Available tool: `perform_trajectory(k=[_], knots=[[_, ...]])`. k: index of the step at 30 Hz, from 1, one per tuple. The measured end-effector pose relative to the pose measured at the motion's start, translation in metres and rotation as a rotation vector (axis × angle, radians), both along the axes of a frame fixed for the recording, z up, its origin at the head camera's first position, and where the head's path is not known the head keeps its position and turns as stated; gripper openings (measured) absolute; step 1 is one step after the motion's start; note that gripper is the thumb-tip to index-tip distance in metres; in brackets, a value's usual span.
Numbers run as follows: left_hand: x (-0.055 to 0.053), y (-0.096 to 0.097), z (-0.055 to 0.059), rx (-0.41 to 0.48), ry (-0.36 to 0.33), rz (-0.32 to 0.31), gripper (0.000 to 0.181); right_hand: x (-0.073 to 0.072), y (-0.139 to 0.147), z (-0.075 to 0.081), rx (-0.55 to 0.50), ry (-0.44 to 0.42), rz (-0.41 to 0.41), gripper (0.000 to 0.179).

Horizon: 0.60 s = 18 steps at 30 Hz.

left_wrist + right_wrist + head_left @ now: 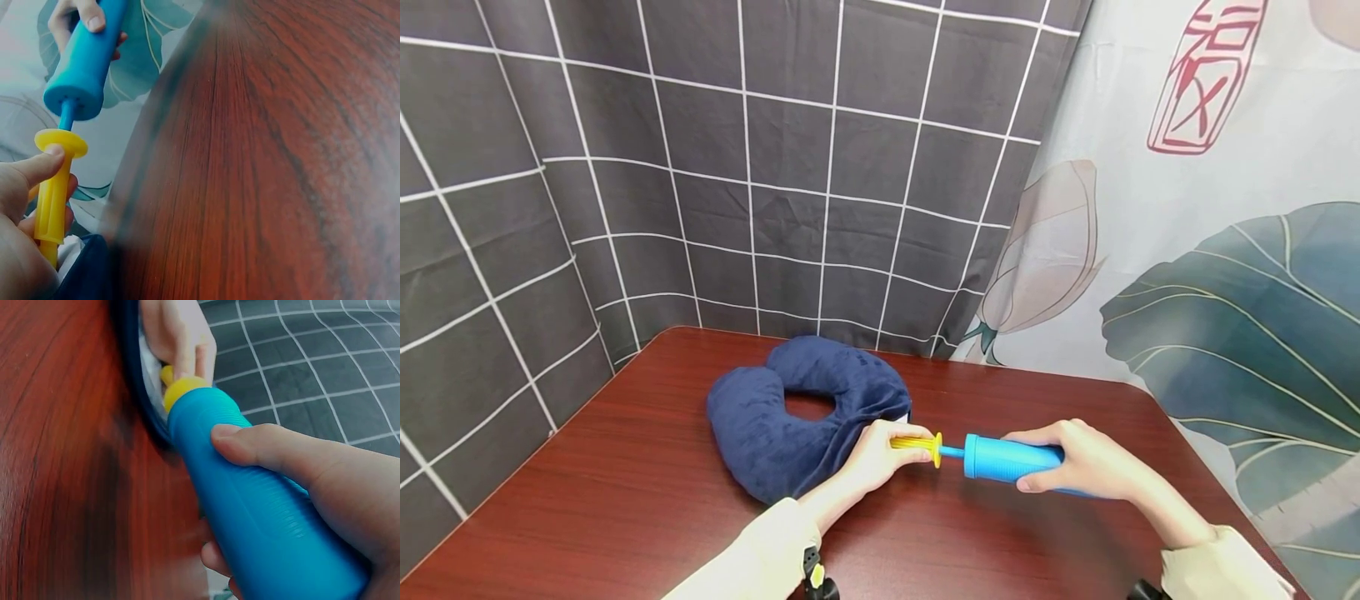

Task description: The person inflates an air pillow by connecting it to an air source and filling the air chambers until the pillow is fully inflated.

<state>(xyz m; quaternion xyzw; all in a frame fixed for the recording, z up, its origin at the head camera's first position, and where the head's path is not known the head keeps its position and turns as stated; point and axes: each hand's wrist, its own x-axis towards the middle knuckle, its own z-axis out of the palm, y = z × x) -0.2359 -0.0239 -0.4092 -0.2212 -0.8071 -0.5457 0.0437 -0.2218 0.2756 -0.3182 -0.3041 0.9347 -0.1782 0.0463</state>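
Observation:
A blue hand pump (1011,459) lies across the space between both hands. My right hand (1078,461) wraps round its thick ribbed barrel, the thumb along the near side. My left hand (880,452) pinches the yellow ribbed end piece (54,200), its thumb just below the round flange. A short length of thin blue rod (952,452) shows between flange and barrel. Right by the left hand is a navy U-shaped neck pillow (760,442), with a bit of white material (70,256) at its edge. The yellow piece's far tip points toward that white material, partly hidden by fingers.
The pillow lies on a reddish-brown wooden table (587,500). Behind and to the left hangs a dark grey curtain (790,225) with a white grid. A pale cloth (1120,125) printed with flowers and leaves hangs at the right.

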Motion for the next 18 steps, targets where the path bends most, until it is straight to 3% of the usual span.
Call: perform_trajectory(k=[8,18], knots=[[0.000,0.001,-0.001,-0.024,0.025,0.006,0.024,-0.004,-0.023,-0.007,0.022,0.036,-0.021,0.050],[-0.001,0.001,-0.001,-0.033,0.031,-0.008,0.026,0.007,-0.029,-0.010,0.051,0.147,-0.080,0.053]])
